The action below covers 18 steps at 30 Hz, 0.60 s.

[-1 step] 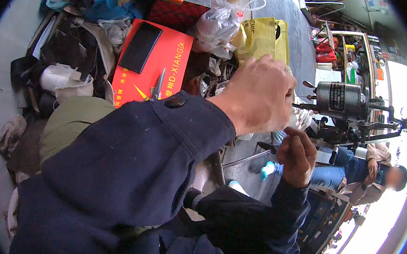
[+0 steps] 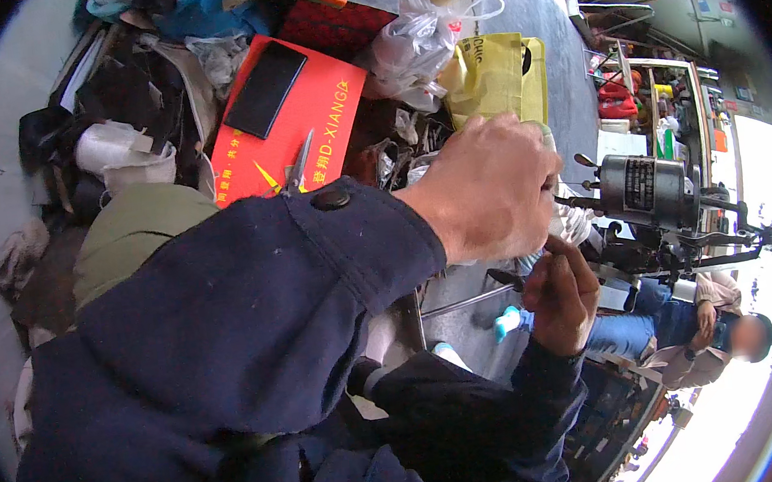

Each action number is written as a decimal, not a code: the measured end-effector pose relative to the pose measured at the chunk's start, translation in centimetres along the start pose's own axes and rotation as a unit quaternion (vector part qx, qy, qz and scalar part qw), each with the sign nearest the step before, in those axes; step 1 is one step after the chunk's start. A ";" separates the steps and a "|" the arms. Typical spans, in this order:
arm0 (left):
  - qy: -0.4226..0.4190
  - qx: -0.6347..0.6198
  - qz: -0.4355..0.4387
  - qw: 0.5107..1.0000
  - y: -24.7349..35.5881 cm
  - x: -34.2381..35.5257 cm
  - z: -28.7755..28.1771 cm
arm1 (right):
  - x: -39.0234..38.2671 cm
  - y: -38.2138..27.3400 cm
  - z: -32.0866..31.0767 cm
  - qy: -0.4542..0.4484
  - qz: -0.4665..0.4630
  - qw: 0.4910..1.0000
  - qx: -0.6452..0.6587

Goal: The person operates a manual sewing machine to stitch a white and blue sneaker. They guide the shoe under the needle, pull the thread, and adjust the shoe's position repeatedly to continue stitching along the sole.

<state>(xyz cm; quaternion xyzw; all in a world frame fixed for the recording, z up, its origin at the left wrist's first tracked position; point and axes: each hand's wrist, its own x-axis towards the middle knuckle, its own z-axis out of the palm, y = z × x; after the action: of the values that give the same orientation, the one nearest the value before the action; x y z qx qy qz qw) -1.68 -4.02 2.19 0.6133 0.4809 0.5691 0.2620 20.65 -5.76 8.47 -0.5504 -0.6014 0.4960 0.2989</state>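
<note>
My left hand [image 2: 489,188], in a dark sleeve, is curled beside the metal cylinder [image 2: 644,190] of a sewing machine; what its fingers hold is hidden. Just below it, my right hand [image 2: 563,293] is closed, thumb and fingertips raised toward the left hand; anything between them cannot be made out. Behind my left wrist, scissors [image 2: 304,160] lie on a red printed board [image 2: 268,150] beside a black flat rectangular item [image 2: 267,89].
Piled cloth [image 2: 136,239], a white plastic bag [image 2: 407,41] and a yellow bag [image 2: 495,69] crowd the left and back. A seated person [image 2: 697,331] is at lower right, a crowded shelf [image 2: 664,108] at upper right. Grey floor [image 2: 464,308] shows below the machine.
My left hand has shifted very slightly downward, and my right hand slightly up toward it. Everything else looks the same.
</note>
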 end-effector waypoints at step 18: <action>-0.027 -0.052 -0.122 0.991 0.6 0.3 -0.9 | 2.8 -0.6 6.8 -0.029 0.086 0.927 0.365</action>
<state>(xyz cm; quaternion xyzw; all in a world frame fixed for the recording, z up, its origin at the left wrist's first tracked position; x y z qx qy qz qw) -2.38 -4.22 3.05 0.5506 0.5149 0.5401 0.3741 13.69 -4.87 6.27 -0.4385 -0.3376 0.7207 0.4175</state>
